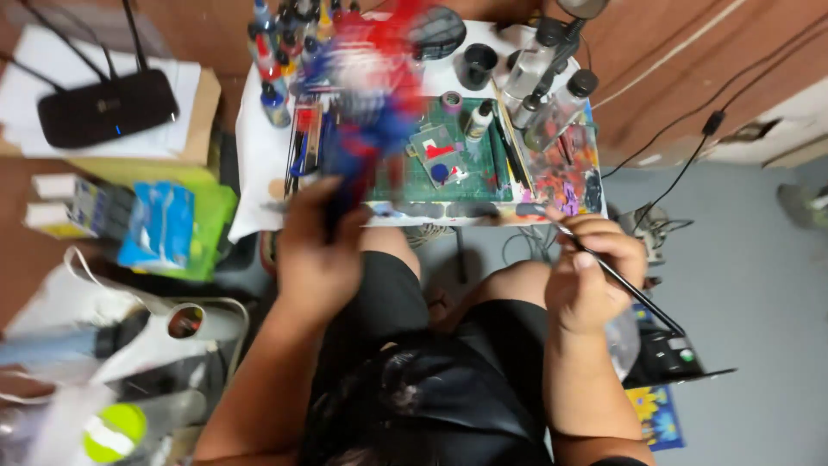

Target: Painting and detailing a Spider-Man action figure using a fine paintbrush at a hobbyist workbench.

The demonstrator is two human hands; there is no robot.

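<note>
A blurred red-and-blue figure (pixel 375 86), shape unclear, rises on a dark stick from the left hand (pixel 315 250), whose grip is closed around it above the small table (pixel 259 138). The right hand (pixel 591 272) pinches a thin black paintbrush (pixel 625 285) beside the paint-smeared palette (pixel 569 177); a green cutting mat (pixel 470 168) lies between.

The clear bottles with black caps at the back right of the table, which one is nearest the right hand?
The big clear bottle leaning lowest, beside the paint-smeared palette.
</note>
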